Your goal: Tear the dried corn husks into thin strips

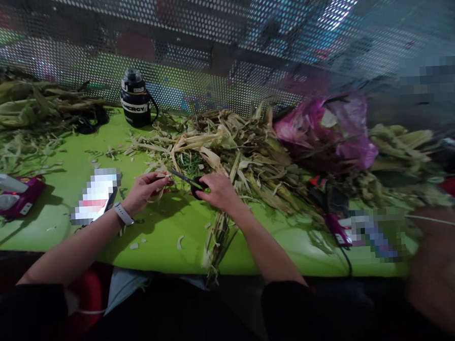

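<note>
My left hand (146,190), with a pale watch band (123,214) at the wrist, pinches a small strip of corn husk (161,194) between thumb and fingers. My right hand (220,191) has its fingers in the handles of black scissors (194,188). Their blades point left, toward the left fingertips; whether they touch the husk I cannot tell. Just beyond both hands lies a heap of dry corn husks (220,138) with a green stringy clump (189,164) in it. A bundle of husk strips (219,237) hangs over the table's front edge below my right wrist.
A lit phone (96,195) lies left on the green table (159,250), near a purple device (19,199). At the back stand a black bottle (135,101) and perforated metal panel (221,54). A pink plastic bag (324,132) sits right. Another person's blurred arm (438,261) is far right.
</note>
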`<action>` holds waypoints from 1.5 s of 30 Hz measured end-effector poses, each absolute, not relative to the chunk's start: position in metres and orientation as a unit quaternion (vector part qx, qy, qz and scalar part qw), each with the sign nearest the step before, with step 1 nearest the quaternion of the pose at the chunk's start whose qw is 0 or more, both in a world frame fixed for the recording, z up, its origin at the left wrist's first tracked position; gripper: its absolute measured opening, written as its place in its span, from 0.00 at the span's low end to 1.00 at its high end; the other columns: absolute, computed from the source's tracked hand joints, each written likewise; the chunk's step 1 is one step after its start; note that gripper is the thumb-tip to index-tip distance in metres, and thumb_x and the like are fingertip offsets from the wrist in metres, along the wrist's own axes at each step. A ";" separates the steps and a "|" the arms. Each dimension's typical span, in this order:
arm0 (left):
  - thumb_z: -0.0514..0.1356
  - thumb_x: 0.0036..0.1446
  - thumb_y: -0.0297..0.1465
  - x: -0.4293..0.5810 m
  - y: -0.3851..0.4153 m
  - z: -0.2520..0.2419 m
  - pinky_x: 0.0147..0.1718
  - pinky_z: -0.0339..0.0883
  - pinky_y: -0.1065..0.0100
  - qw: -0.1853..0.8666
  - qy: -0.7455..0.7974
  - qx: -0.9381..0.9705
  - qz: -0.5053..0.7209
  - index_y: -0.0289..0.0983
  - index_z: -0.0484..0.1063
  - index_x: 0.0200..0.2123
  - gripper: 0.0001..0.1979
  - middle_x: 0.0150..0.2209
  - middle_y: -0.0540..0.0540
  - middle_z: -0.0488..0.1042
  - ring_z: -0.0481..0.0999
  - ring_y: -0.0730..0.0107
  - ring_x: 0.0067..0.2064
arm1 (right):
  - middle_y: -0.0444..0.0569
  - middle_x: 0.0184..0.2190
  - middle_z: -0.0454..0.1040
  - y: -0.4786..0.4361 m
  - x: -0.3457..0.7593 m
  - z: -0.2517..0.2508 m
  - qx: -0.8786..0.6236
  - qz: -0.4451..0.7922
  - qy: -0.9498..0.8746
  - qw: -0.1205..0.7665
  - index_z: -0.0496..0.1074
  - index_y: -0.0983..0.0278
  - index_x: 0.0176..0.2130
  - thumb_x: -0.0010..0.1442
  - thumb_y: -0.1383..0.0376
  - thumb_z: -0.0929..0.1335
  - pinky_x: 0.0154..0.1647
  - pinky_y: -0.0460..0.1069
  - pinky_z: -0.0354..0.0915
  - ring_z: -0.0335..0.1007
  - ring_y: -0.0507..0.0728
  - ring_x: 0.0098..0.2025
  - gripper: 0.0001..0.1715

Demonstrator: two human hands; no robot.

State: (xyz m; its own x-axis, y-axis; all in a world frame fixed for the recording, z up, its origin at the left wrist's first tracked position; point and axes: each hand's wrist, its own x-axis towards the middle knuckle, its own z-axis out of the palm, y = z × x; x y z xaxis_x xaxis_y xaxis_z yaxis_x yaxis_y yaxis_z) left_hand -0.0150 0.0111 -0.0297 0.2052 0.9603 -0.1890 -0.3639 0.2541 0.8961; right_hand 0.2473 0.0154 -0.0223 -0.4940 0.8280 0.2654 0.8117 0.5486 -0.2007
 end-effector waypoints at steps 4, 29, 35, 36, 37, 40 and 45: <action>0.75 0.47 0.30 -0.014 0.011 -0.026 0.29 0.73 0.75 0.680 0.409 0.369 0.484 0.34 0.81 0.37 0.13 0.35 0.43 0.83 0.83 0.67 0.35 | 0.54 0.36 0.79 0.019 0.249 -0.023 -0.484 0.041 -0.857 0.171 0.73 0.65 0.39 0.60 0.59 0.69 0.46 0.53 0.59 0.71 0.62 0.41 0.11; 0.74 0.46 0.25 -0.014 0.011 -0.020 0.31 0.77 0.74 0.693 0.378 0.310 0.530 0.34 0.79 0.39 0.15 0.37 0.48 0.81 0.83 0.69 0.39 | 0.55 0.35 0.78 0.019 0.252 -0.030 -0.417 -0.120 -0.872 0.228 0.74 0.66 0.41 0.64 0.53 0.68 0.52 0.58 0.58 0.69 0.62 0.40 0.18; 0.74 0.46 0.26 -0.016 0.013 -0.024 0.32 0.77 0.75 0.696 0.364 0.313 0.534 0.34 0.79 0.39 0.15 0.38 0.47 0.81 0.83 0.68 0.39 | 0.54 0.34 0.78 0.021 0.255 -0.033 -0.401 -0.152 -0.871 0.242 0.73 0.66 0.40 0.63 0.54 0.69 0.52 0.58 0.58 0.69 0.62 0.39 0.16; 0.74 0.46 0.26 -0.016 0.013 -0.023 0.32 0.77 0.75 0.696 0.360 0.310 0.539 0.34 0.79 0.39 0.15 0.38 0.47 0.82 0.83 0.69 0.39 | 0.53 0.34 0.78 0.022 0.256 -0.033 -0.401 -0.154 -0.870 0.243 0.73 0.66 0.40 0.63 0.54 0.69 0.52 0.58 0.58 0.69 0.62 0.39 0.16; 0.74 0.46 0.26 -0.017 0.013 -0.022 0.32 0.77 0.75 0.695 0.358 0.308 0.543 0.34 0.79 0.39 0.14 0.38 0.47 0.82 0.83 0.69 0.39 | 0.53 0.34 0.78 0.022 0.257 -0.033 -0.401 -0.158 -0.869 0.245 0.73 0.66 0.40 0.63 0.55 0.69 0.52 0.58 0.58 0.69 0.62 0.39 0.16; 0.74 0.46 0.25 -0.016 0.012 -0.019 0.31 0.77 0.75 0.695 0.359 0.307 0.542 0.34 0.79 0.39 0.15 0.37 0.48 0.81 0.83 0.68 0.39 | 0.53 0.33 0.79 0.023 0.258 -0.033 -0.391 -0.173 -0.868 0.253 0.73 0.66 0.40 0.63 0.54 0.69 0.52 0.57 0.58 0.70 0.61 0.38 0.16; 0.74 0.46 0.25 -0.013 0.011 -0.019 0.31 0.77 0.74 0.691 0.371 0.308 0.539 0.34 0.79 0.39 0.15 0.37 0.48 0.81 0.83 0.68 0.39 | 0.52 0.33 0.79 0.020 0.255 -0.031 -0.377 -0.188 -0.868 0.263 0.73 0.66 0.39 0.63 0.54 0.69 0.52 0.57 0.59 0.70 0.60 0.37 0.16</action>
